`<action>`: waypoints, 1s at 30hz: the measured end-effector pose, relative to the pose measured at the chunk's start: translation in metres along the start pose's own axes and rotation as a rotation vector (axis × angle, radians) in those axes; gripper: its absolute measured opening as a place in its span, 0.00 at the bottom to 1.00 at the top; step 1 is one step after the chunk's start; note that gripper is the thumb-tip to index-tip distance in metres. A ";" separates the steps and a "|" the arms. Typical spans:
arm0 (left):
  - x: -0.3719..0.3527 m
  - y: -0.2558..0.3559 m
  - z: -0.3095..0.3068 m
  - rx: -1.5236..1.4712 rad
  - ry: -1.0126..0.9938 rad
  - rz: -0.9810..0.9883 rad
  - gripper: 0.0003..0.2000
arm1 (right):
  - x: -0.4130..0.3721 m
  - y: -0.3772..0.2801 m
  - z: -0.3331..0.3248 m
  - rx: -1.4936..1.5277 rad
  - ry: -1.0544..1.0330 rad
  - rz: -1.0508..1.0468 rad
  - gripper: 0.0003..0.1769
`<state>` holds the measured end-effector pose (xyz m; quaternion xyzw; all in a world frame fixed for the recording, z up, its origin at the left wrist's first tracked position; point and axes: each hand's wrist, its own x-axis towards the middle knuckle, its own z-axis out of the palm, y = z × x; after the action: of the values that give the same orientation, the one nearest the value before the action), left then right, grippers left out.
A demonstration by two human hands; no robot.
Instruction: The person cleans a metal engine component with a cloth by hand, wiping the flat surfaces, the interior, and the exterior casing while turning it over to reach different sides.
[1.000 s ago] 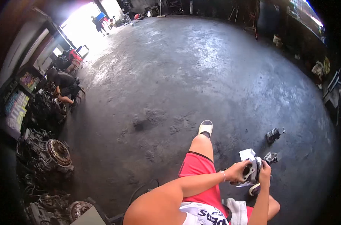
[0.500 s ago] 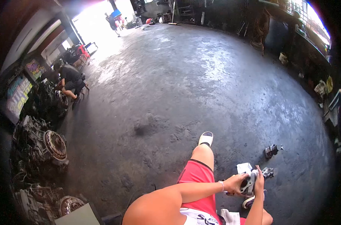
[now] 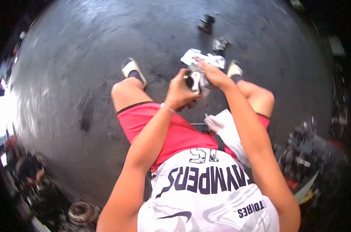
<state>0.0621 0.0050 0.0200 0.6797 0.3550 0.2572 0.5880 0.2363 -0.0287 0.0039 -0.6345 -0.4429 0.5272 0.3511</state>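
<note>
Flanged metal casting (image 3: 196, 80) is being held, upper centre of frame.
Head view is swinging down, shifting it from lower right and suggesting closer attention. Left hand (image 3: 179, 92) is curling around it; right hand (image 3: 214, 73) is extending fingers over white cloth (image 3: 189, 57), whether gripping cannot be told.

White glare floods a bright opening (image 3: 2, 116) well left of the fingers (image 3: 201, 64); bluish sheen crosses the dim floor (image 3: 102, 27) beyond them. Blur softens the metal part (image 3: 196, 82) against them; fisheye curvature darkens the outermost edges.
</note>
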 end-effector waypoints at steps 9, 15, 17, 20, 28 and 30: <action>-0.005 0.006 -0.001 0.101 -0.091 -0.197 0.36 | 0.006 -0.011 -0.003 -0.162 -0.019 0.030 0.23; 0.004 -0.020 -0.002 -0.315 0.053 -0.254 0.33 | -0.058 -0.039 0.029 -0.239 0.505 -0.140 0.14; 0.008 -0.027 -0.008 -0.430 0.041 -0.367 0.29 | -0.062 -0.027 0.049 -0.421 0.746 -0.656 0.12; 0.004 -0.034 -0.001 -0.920 0.111 -0.418 0.28 | -0.064 0.000 0.065 -0.315 0.765 -0.471 0.14; 0.007 -0.037 -0.006 -1.145 -0.019 -0.475 0.23 | -0.113 -0.011 0.031 -0.024 0.595 -0.020 0.11; 0.004 -0.037 -0.003 -1.180 -0.037 -0.481 0.21 | -0.108 -0.025 0.020 0.014 0.605 -0.086 0.12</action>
<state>0.0552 0.0119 -0.0164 0.1469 0.2861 0.2586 0.9109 0.2066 -0.1211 0.0615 -0.7410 -0.3409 0.3022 0.4933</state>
